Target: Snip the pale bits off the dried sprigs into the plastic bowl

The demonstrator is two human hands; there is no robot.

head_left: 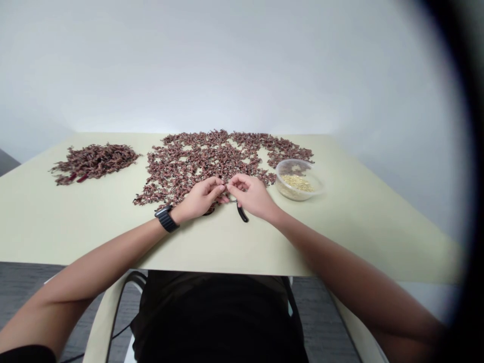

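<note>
Black-handled pliers (242, 214) are lying at lower centre, partly under the right hand (253, 196), whose curled fingers are meeting the left hand (200, 197) in a tight pinch around something too small to tell. Reddish-brown dried sprigs (196, 161) are spreading across the table (75, 222) at upper centre, a denser heap (94, 161) is sitting upper left, and a clear plastic bowl (302, 164) of pale grains (297, 182) is standing right, the table's near edge running below the hands.

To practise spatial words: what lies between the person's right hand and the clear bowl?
The head view shows a fringe of reddish-brown pieces, then pale tabletop.
</note>
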